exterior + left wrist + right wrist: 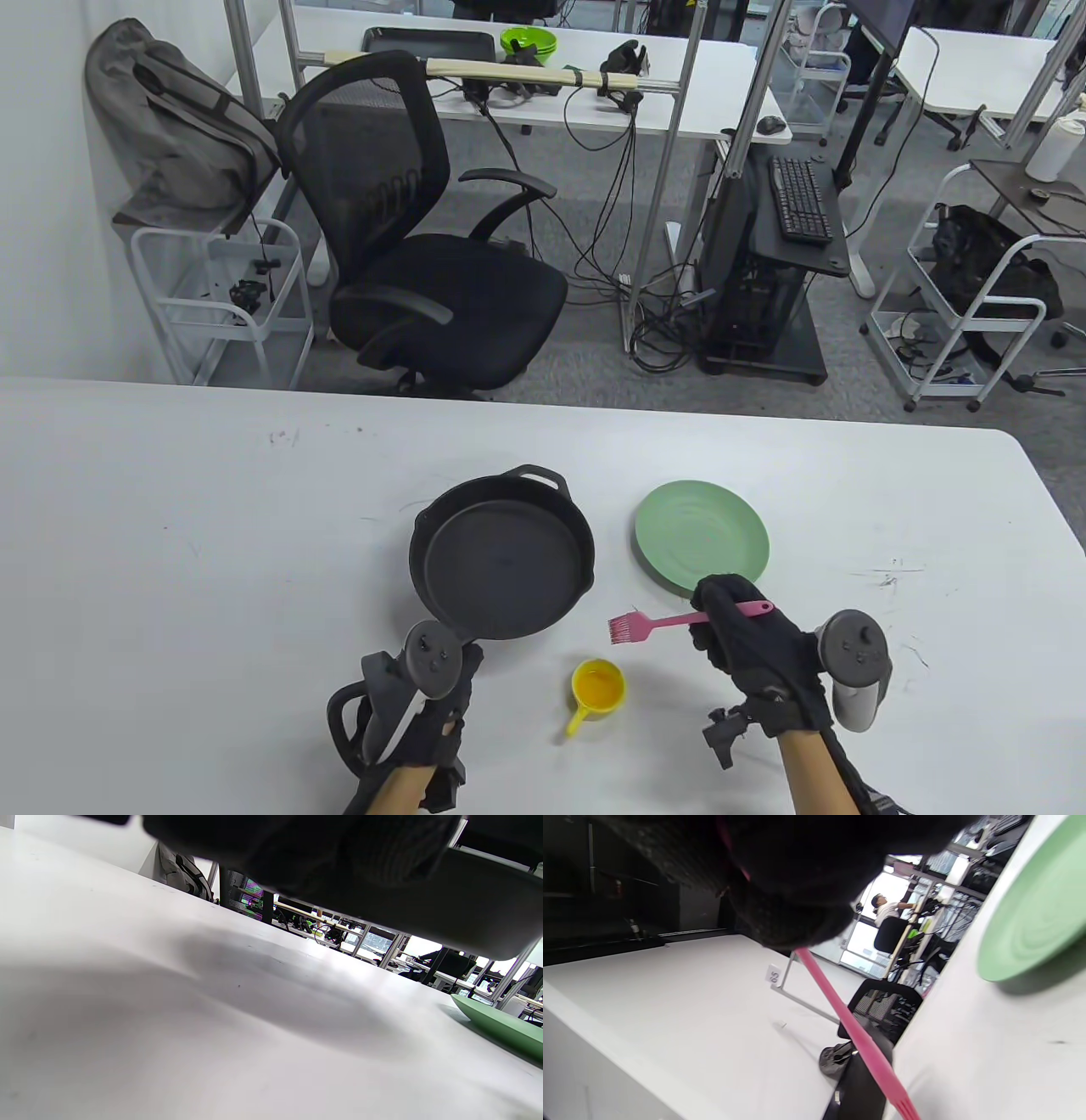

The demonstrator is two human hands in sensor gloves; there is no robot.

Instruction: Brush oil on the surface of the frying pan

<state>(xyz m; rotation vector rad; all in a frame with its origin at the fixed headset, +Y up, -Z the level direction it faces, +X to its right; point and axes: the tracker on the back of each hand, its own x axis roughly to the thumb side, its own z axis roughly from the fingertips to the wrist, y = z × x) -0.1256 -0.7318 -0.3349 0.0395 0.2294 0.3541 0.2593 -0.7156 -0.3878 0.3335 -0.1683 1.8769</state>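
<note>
Pink brush (pixel 670 623) gripped in the right hand (pixel 747 632); dip bristles into the yellow cup (pixel 597 686) just left, lightly; left hand (pixel 424 679) grasps the pan handle

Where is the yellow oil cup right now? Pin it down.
In the table view the yellow cup stands near the front edge of the table, between the two hands, below the brush bristles and right of the pan's handle.
</note>
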